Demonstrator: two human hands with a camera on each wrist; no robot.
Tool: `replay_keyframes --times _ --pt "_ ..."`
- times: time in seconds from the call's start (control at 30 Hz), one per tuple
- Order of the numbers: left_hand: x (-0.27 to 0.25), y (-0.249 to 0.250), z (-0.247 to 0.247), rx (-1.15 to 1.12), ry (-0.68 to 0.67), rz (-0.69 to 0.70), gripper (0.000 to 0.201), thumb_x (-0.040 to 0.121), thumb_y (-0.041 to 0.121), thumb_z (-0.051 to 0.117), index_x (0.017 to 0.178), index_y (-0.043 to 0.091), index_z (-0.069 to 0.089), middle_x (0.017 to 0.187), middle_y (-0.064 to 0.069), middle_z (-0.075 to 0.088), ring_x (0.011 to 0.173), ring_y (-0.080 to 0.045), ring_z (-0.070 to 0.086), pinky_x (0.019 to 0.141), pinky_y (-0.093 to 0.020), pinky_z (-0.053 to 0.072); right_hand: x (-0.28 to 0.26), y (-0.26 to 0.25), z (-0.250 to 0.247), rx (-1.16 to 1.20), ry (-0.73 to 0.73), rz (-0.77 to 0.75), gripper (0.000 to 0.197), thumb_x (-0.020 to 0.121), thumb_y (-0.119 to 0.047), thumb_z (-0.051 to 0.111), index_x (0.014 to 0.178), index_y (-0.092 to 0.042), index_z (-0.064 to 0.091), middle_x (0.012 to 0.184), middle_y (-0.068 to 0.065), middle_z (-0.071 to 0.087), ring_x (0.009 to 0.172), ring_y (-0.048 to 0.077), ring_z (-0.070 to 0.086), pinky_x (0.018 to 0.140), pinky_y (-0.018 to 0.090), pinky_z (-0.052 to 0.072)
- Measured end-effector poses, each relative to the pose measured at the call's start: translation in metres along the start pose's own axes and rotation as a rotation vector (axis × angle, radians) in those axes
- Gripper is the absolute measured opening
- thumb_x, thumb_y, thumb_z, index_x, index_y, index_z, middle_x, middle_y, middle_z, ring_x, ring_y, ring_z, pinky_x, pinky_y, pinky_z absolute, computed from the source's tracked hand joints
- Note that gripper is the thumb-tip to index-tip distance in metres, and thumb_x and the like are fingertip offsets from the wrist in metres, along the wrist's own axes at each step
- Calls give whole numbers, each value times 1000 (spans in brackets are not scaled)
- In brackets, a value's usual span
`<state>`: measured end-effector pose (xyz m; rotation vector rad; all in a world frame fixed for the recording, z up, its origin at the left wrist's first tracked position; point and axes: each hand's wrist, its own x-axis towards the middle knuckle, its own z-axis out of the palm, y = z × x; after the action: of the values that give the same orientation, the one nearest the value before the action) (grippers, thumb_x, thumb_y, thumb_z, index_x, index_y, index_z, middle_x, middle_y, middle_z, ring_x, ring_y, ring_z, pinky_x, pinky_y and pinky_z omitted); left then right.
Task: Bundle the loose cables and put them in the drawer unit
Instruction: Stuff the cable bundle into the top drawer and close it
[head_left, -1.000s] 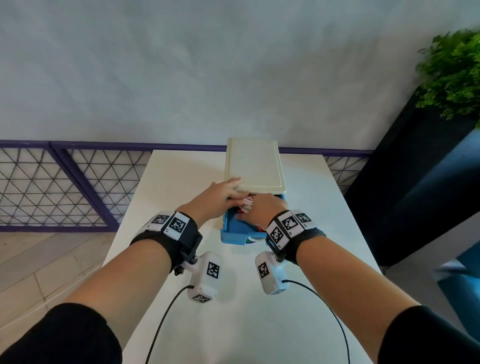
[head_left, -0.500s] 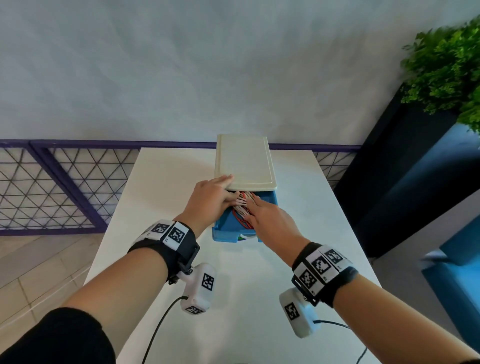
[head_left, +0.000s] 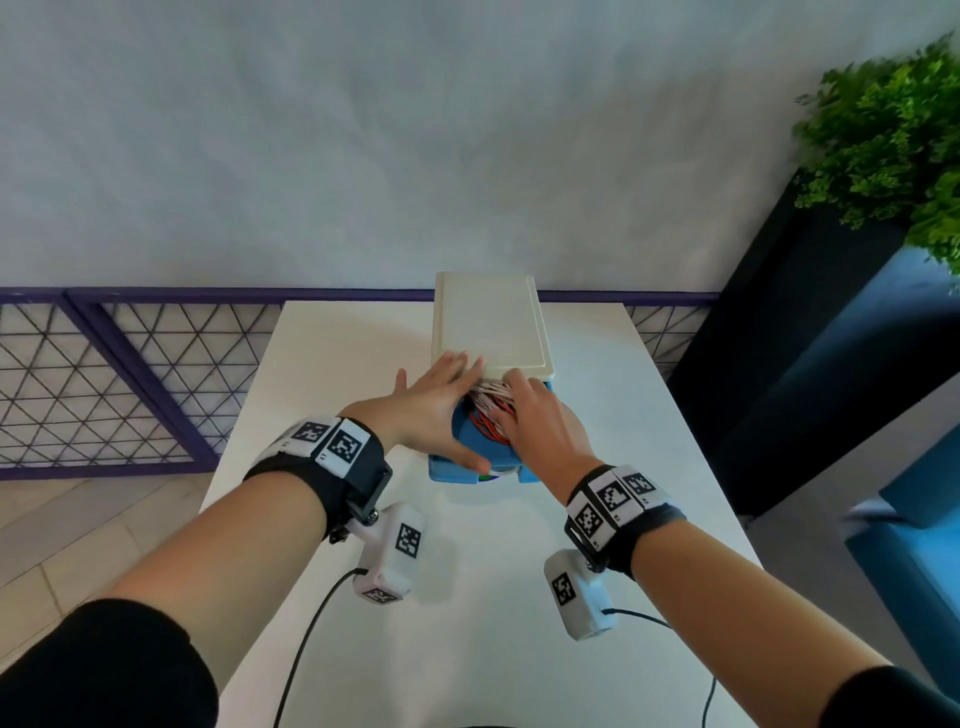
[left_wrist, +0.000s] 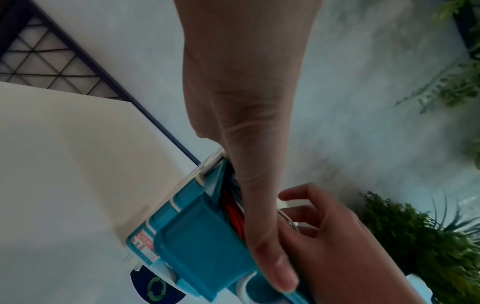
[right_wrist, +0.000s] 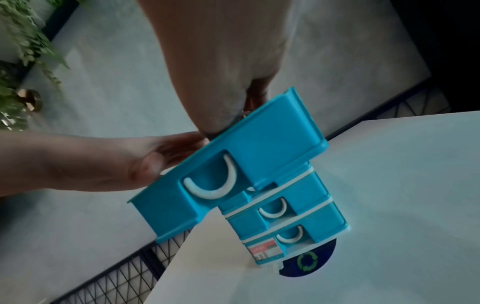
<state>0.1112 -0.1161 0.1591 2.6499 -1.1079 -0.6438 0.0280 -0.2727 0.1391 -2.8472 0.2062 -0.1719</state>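
Red and white coiled cables (head_left: 488, 415) in pulled-out glossy blue plastic drawer (right_wrist: 233, 168); left hand (head_left: 434, 410) flat and relaxed on rim, right hand (head_left: 540, 421) curled, pressing cables.

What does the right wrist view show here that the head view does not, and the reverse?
Only the right wrist view shows the unit's two closed lower drawers with white curved handles, and the recycling sticker under the unit. Only the head view shows the cables, red and white, lying in the open top drawer, and the unit's cream top. Both show the open top drawer, the left hand at its side and the right hand reaching into it.
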Motion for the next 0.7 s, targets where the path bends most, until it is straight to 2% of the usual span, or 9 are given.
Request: replay_keyframes --times 0.03,0.1,0.2,0.27,0.37,0.43,0.53,0.6,0.7 --pt "0 2 0 19 -13 -16 140 49 78 70 147 31 -18 157 10 -23 142 -6 -27 113 -60 -14 -1 0 -1 10 16 11 35 95 -33 54 121 -9 50 113 11 56 93 32 62 65 34 43" --pt "2 7 1 26 9 -37 140 47 77 72 149 25 -9 157 12 -17 144 -7 -20 112 -62 -14 -5 0 -1 15 41 -5 35 93 -33 59 115 -5 58 116 12 54 98 30 60 71 33 44" --pt "1 10 -2 86 59 -52 139 43 79 71 150 22 4 158 10 -3 146 -12 -6 112 -63 -11 -7 3 -1 -200 129 -64 30 89 -36 62 99 -9 70 108 11 56 98 30 53 76 40 44" --pt "0 10 -6 126 83 -47 138 40 82 69 149 19 12 157 9 5 146 -14 2 113 -64 -7 -6 3 0 -268 88 -59 31 94 -38 54 102 -11 68 106 10 56 99 30 52 78 39 40" --pt "2 10 -10 188 109 -16 131 39 85 66 144 19 24 154 6 18 143 -18 15 112 -65 0 1 2 1 -282 -1 -54 36 101 -38 39 116 -13 60 115 6 55 109 26 51 83 36 37" --pt "4 10 -13 222 114 -4 126 39 87 64 140 20 31 148 7 27 137 -19 25 111 -65 6 8 0 -1 -282 -29 -51 37 101 -37 37 118 -13 59 116 6 56 109 26 53 83 35 38" --pt "7 11 -17 259 117 5 112 40 87 62 128 21 42 132 7 39 123 -20 38 108 -62 16 13 -1 -9 -224 -40 -35 36 99 -38 44 114 -11 64 109 9 60 98 29 59 80 34 40" --pt "8 12 -21 271 141 8 96 44 83 65 115 21 48 118 7 43 113 -21 44 105 -58 22 11 3 -13 -117 -13 7 35 95 -38 53 112 -10 65 104 10 64 93 32 62 79 34 42" --pt "12 13 -23 283 169 7 82 47 79 68 102 21 49 106 6 44 104 -21 47 99 -54 29 5 10 -8 -104 37 -22 31 94 -34 53 103 -10 71 104 9 63 90 31 62 82 37 43"
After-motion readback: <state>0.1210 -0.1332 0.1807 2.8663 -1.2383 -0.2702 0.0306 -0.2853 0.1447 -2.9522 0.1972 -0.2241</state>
